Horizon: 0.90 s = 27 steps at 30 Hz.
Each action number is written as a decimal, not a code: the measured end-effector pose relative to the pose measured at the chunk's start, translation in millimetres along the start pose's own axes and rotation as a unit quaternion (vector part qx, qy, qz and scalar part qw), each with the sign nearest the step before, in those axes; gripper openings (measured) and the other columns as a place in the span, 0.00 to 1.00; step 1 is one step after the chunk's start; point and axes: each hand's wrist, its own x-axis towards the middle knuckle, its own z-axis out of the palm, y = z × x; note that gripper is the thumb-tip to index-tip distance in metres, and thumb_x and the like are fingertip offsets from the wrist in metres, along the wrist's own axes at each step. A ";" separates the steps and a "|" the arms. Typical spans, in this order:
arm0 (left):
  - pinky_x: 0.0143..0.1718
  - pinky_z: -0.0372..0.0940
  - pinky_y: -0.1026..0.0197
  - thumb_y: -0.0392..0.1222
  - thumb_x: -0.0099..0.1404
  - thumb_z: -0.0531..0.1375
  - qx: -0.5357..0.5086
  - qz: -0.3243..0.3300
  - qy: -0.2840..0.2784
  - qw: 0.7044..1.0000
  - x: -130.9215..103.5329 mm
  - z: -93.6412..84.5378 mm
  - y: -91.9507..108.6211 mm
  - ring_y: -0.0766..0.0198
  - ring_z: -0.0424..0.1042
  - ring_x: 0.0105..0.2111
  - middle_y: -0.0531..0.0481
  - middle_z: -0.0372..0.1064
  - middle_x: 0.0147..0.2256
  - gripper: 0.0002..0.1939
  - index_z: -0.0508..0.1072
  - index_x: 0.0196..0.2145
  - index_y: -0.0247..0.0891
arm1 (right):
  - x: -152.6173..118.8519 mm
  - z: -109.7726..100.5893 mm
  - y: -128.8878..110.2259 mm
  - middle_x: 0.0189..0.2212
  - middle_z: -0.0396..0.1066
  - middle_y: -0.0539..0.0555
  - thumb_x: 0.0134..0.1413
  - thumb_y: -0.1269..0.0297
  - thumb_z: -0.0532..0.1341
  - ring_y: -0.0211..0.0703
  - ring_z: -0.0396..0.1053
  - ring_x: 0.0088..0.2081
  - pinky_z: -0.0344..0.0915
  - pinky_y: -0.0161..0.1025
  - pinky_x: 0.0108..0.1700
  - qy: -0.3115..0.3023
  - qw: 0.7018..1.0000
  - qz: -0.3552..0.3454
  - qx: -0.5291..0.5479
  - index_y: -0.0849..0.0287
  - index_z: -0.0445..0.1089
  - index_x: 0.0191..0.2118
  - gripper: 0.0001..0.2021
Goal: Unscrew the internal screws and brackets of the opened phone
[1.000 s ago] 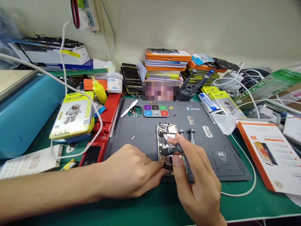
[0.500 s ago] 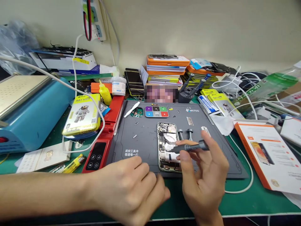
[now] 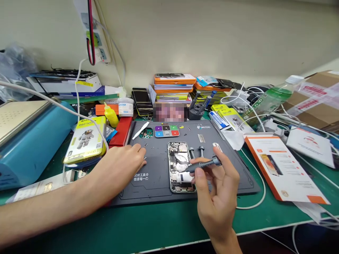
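Observation:
My right hand (image 3: 218,187) holds a dark grey screwdriver (image 3: 203,164) between thumb and fingers, its handle pointing up and right. The screwdriver slants over an opened phone (image 3: 182,167), whose boards and inner parts show; its tip is hard to make out. My left hand (image 3: 125,162) is closed at the left side of the dark work mat (image 3: 156,190). Its fingertips are pressed together beside a small metal part (image 3: 144,158), mostly covered by them. I cannot tell whether they grip it. Two small screwdrivers, one a grey driver (image 3: 201,151), lie right of the phone.
A coloured screw tray (image 3: 166,131), a white plastic pry stick (image 3: 141,130) and a small green circuit board (image 3: 146,133) lie at the mat's back. Behind stand a screwdriver holder (image 3: 195,113) and stacked boxes (image 3: 173,86). A white-orange box (image 3: 286,169) lies right; battery packs (image 3: 86,139) left.
My left hand has moved away from the front edge, forward and left onto the mat, to the small metal part. My right hand keeps the screwdriver over the phone. The view has shifted slightly.

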 end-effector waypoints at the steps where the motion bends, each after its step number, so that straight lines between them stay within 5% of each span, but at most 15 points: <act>1: 0.19 0.54 0.61 0.34 0.76 0.58 -0.002 0.002 -0.002 1.000 -0.3 0.0 1.8 0.57 0.79 0.25 0.48 0.77 0.30 0.10 0.72 0.34 0.38 | -0.2 -0.2 -0.3 0.47 0.80 0.59 0.68 0.73 0.62 0.47 0.81 0.44 0.84 0.47 0.41 0.000 1.000 0.001 0.001 0.55 0.58 0.73 0.30; 9: 0.20 0.60 0.62 0.29 0.75 0.57 -0.011 0.005 -0.037 0.999 0.9 -3.3 4.8 0.53 0.81 0.30 0.45 0.78 0.35 0.09 0.75 0.37 0.37 | -0.1 -1.2 -0.4 0.46 0.80 0.58 0.68 0.73 0.62 0.46 0.81 0.44 0.83 0.44 0.41 -0.002 1.000 -0.001 0.009 0.55 0.58 0.73 0.31; 17: 0.21 0.62 0.64 0.27 0.75 0.53 -0.050 -0.005 0.035 0.998 -2.7 5.2 5.9 0.58 0.78 0.26 0.47 0.75 0.31 0.13 0.72 0.34 0.37 | 0.6 -0.6 0.8 0.45 0.80 0.57 0.68 0.74 0.62 0.46 0.81 0.43 0.83 0.44 0.40 0.004 1.000 -0.003 0.011 0.56 0.58 0.73 0.31; 22: 0.24 0.68 0.56 0.29 0.76 0.54 -0.042 -0.020 -0.092 0.995 0.4 4.0 8.2 0.48 0.81 0.33 0.44 0.75 0.37 0.10 0.74 0.40 0.36 | 0.7 -0.1 0.7 0.45 0.79 0.57 0.68 0.73 0.62 0.46 0.80 0.41 0.83 0.47 0.40 0.000 1.000 0.015 0.003 0.53 0.58 0.73 0.31; 27: 0.28 0.69 0.54 0.33 0.79 0.53 -0.062 -0.029 -0.125 0.990 3.4 2.5 7.3 0.47 0.82 0.37 0.43 0.76 0.41 0.10 0.74 0.44 0.36 | -0.2 -0.6 1.0 0.45 0.79 0.57 0.68 0.72 0.62 0.46 0.79 0.39 0.83 0.49 0.41 0.001 1.000 0.024 0.007 0.52 0.58 0.73 0.31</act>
